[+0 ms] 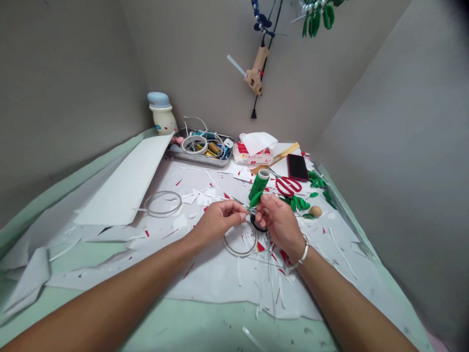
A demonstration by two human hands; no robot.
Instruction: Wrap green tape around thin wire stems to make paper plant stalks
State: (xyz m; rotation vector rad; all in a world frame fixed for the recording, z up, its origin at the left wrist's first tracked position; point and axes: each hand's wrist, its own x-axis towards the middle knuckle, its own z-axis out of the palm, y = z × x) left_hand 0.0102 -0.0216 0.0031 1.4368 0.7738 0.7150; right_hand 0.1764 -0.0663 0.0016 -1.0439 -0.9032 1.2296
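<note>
Head view: pale green table [78, 313] in a grey wall corner [205, 63], strewn with white and red paper scraps [198, 198]. Glue gun [255, 71] hangs on the wall. Metal tray [200, 159], red scissors [288, 186], phone [297, 167] lie beyond. Left hand [219, 220] and right hand [280, 225] come together, fingertips pinching thin wire [251, 209] beside green tape roll [259, 186], above a wire ring [240, 239].

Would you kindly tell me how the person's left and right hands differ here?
The right hand wears a silver bangle at its wrist, while the left hand has a bare wrist. The right hand is also closer to the green thread spool than the left hand is. Both hands are ungloved, and their fingertips meet above a wire ring.
</note>
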